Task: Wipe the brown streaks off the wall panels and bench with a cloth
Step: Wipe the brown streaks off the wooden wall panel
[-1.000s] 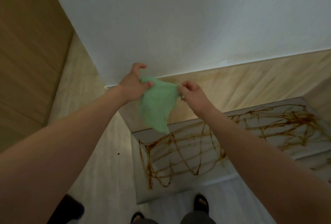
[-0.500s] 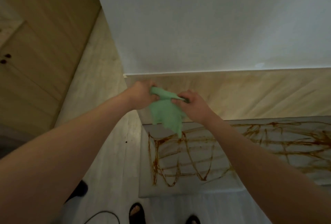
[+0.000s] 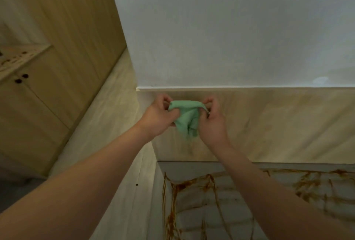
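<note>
While both grips held the cloth [image 3: 187, 120] up before the wall panel [image 3: 278, 124], wiping looked barely begun.
Head view: left grip [image 3: 157, 118] and right grip [image 3: 212, 124] each pinched an upper end of the bunched green cloth, which hung between them above the surface's [image 3: 196, 209] back left corner. Brown streaks [image 3: 190, 183] covered the surface, unwiped; faint smears marked the panel. Nearly everything seemed left.

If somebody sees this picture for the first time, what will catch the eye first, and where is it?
The green cloth stands out in the middle, held between the left hand and the right hand, each gripping an upper end, in front of the beige wall panel. Below, at the lower right, brown streaks run across the pale bench.
</note>
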`<state>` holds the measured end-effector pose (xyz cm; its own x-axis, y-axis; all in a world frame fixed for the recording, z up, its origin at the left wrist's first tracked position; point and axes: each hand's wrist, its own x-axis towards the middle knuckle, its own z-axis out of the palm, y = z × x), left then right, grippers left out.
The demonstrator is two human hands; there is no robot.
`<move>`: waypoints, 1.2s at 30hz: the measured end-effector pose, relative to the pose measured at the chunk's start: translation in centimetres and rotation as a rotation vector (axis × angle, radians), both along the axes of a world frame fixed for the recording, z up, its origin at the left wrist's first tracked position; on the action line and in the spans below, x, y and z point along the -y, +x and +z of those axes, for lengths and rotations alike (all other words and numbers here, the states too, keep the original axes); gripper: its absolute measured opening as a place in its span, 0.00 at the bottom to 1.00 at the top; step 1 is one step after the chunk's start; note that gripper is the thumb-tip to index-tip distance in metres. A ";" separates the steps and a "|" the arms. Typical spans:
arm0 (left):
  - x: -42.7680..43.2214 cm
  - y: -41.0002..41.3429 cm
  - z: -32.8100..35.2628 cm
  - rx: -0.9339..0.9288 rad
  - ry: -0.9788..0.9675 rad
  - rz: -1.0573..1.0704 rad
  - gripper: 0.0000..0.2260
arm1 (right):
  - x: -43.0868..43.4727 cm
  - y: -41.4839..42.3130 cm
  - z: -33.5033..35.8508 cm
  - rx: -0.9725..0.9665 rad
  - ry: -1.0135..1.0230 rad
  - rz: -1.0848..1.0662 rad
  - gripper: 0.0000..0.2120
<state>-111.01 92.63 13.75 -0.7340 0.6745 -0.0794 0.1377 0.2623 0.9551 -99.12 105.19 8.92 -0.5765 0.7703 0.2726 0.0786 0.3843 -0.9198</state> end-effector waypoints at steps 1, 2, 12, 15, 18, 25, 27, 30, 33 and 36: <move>-0.6 -0.5 -0.9 -0.089 0.014 0.070 0.10 | 0.0 -0.6 -0.7 -0.048 0.053 -0.027 0.11; -1.0 -1.0 -1.8 -0.203 0.018 0.138 0.11 | -0.2 -1.3 -1.5 -0.084 0.142 -0.048 0.12; -1.1 -5.9 -7.0 -0.885 -0.045 0.347 0.14 | -4.2 -6.1 -7.6 0.116 1.239 -0.162 0.28; -0.4 -7.3 -9.0 -1.032 -0.007 0.366 0.14 | -4.7 -7.9 -7.7 0.162 1.401 -0.207 0.30; 0.5 -8.9 -12.6 -1.099 0.170 0.345 0.09 | -4.7 -9.3 -9.1 0.164 1.487 -0.294 0.30; 0.0 -9.8 -21.6 -0.654 0.214 0.593 0.19 | -5.6 -9.5 -21.2 0.155 1.649 -0.137 0.30; -0.4 -9.3 -24.0 -0.529 0.121 0.567 0.26 | -6.9 -7.2 -25.8 0.259 1.769 0.003 0.31; -0.9 -8.9 -26.3 -0.375 0.106 0.603 0.29 | -8.4 -5.8 -24.0 0.255 1.756 -0.023 0.28; -1.5 -8.7 -26.6 -0.329 0.142 0.611 0.29 | -7.6 -7.6 -17.2 0.090 1.469 -0.361 0.28; -2.4 -9.0 -27.4 -0.333 0.145 0.551 0.29 | -6.2 -10.0 -15.2 -0.002 1.298 -0.490 0.28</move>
<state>-120.05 95.00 -13.66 -0.9447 0.1795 0.2745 0.3138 0.2512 0.9157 -109.12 111.36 -6.25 -0.3227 0.0897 0.9422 0.4520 0.8892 0.0701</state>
